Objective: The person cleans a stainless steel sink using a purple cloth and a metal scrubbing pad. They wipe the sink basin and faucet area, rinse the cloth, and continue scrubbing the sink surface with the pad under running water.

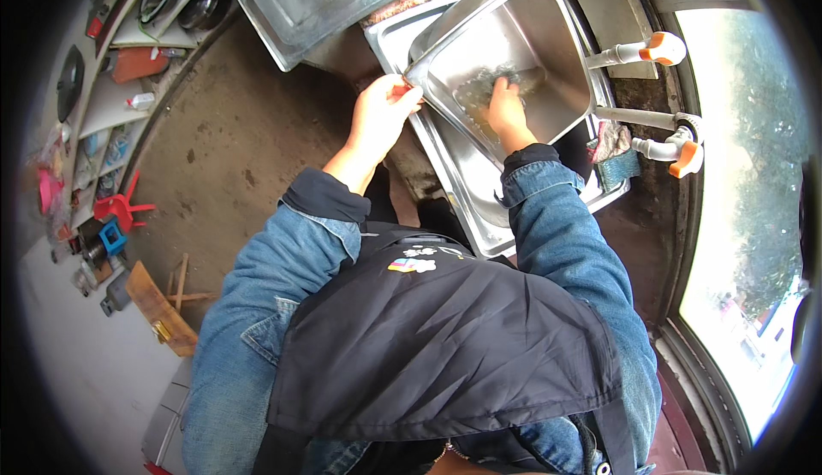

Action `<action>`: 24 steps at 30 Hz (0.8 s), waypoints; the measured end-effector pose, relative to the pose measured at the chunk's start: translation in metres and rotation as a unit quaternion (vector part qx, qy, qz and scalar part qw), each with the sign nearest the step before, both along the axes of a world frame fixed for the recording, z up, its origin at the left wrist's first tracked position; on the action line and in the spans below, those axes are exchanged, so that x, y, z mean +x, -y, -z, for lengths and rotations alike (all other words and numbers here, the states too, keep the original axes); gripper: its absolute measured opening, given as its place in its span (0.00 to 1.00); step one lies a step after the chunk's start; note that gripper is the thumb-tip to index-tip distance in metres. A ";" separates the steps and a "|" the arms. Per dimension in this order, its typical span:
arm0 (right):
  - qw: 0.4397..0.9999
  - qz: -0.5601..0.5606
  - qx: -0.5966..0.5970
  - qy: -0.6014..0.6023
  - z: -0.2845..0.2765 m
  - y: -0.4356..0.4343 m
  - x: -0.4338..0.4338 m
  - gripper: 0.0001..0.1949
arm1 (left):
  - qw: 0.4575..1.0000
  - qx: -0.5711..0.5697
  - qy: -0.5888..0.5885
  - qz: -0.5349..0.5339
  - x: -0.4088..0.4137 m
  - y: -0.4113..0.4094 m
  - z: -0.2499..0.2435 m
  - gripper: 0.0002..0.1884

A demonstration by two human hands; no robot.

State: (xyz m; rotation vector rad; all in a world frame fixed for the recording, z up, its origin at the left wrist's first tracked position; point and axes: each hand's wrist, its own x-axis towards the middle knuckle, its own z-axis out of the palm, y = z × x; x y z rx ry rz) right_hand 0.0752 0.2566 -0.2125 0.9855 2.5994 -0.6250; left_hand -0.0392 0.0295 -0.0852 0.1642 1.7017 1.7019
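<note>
A deep rectangular stainless steel pan (546, 32) sits tilted over a steel sink (478, 202). My left hand (382, 112) pinches the pan's near left corner between thumb and fingers. Inside the pan, my right hand (506, 112) reaches down to some shallow, rippling water (478, 93); its fingertips are partly hidden, and whether they hold anything cannot be told. A pinkish cloth (610, 141) and a green scouring pad (618, 168) lie on the sink's right rim.
A steel lid (334, 0) lies beyond the sink at the upper left. White pipes with orange-handled taps (664, 48) stick out at the right, beside a window (738, 154). Shelves (119, 106) with pots, a red stool (122, 205) and a wooden chair (160, 308) stand at the left.
</note>
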 end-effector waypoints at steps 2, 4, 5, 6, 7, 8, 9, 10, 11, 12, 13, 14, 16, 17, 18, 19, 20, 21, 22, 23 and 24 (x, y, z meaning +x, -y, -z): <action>0.998 -0.008 -0.055 0.029 -0.008 -0.003 0.008 0.27 | 1.000 -0.005 -0.011 -0.008 0.003 -0.001 0.004 0.08; 0.977 0.136 -0.149 0.068 -0.013 -0.018 0.006 0.21 | 0.999 0.020 0.002 -0.041 0.006 -0.005 0.003 0.08; 0.935 0.238 -0.263 0.022 -0.016 -0.023 0.008 0.19 | 0.999 0.026 0.013 -0.043 0.007 -0.004 0.003 0.09; 0.866 0.331 -0.374 -0.027 -0.022 -0.022 0.004 0.17 | 0.999 0.011 -0.028 -0.034 0.006 -0.003 0.002 0.09; 0.773 0.415 -0.474 -0.076 -0.029 -0.019 -0.001 0.16 | 0.999 0.012 -0.029 -0.037 0.007 -0.003 0.000 0.09; 0.743 0.403 -0.523 -0.112 -0.037 -0.016 0.001 0.17 | 0.999 0.012 -0.031 -0.042 0.008 -0.003 -0.002 0.09; 0.745 0.378 -0.535 -0.126 -0.047 -0.014 -0.001 0.16 | 0.998 0.014 -0.035 -0.048 0.008 -0.002 -0.003 0.09; 0.749 0.371 -0.524 -0.163 -0.070 -0.001 -0.007 0.15 | 0.997 0.027 -0.031 -0.061 0.009 -0.002 -0.002 0.09; 0.752 0.363 -0.513 -0.201 -0.096 0.016 -0.014 0.15 | 0.997 0.017 -0.036 -0.065 0.010 -0.002 -0.002 0.09; 0.741 0.370 -0.498 -0.257 -0.109 0.028 -0.021 0.15 | 0.997 0.008 -0.041 -0.067 0.010 -0.003 -0.002 0.09; 0.749 0.368 -0.476 -0.278 -0.111 0.034 -0.024 0.14 | 0.997 -0.002 -0.047 -0.069 0.009 -0.004 -0.002 0.09; 0.745 0.356 -0.465 -0.320 -0.114 0.042 -0.027 0.15 | 0.996 0.005 -0.045 -0.074 0.010 -0.005 0.000 0.09; 0.731 0.347 -0.451 -0.377 -0.114 0.052 -0.039 0.16 | 0.995 0.017 -0.043 -0.087 0.012 -0.009 0.005 0.09; 0.767 0.331 -0.399 -0.377 -0.114 0.056 -0.046 0.17 | 0.995 0.019 -0.049 -0.089 0.010 -0.009 0.006 0.09; 0.810 0.321 -0.330 -0.363 -0.122 0.065 -0.055 0.18 | 0.995 0.021 -0.054 -0.086 0.009 -0.011 0.008 0.09; 0.848 0.309 -0.256 -0.347 -0.127 0.073 -0.062 0.19 | 0.995 0.023 -0.059 -0.083 0.009 -0.012 0.009 0.09; 0.851 0.282 -0.228 -0.381 -0.105 0.071 -0.065 0.22 | 0.995 0.019 -0.061 -0.077 0.007 -0.013 0.009 0.08; 0.871 0.249 -0.159 -0.393 -0.109 0.078 -0.072 0.22 | 0.996 0.027 -0.054 -0.071 0.004 -0.012 0.011 0.08; 0.877 0.196 -0.147 -0.412 -0.114 0.084 -0.074 0.23 | 0.996 0.036 -0.047 -0.064 0.002 -0.012 0.015 0.08; 0.900 0.156 -0.121 -0.388 -0.122 0.090 -0.071 0.24 | 0.997 0.044 -0.041 -0.055 0.001 -0.011 0.019 0.07; 0.919 0.114 -0.095 -0.366 -0.141 0.100 -0.073 0.26 | 0.996 0.030 -0.061 -0.058 0.001 -0.010 0.020 0.07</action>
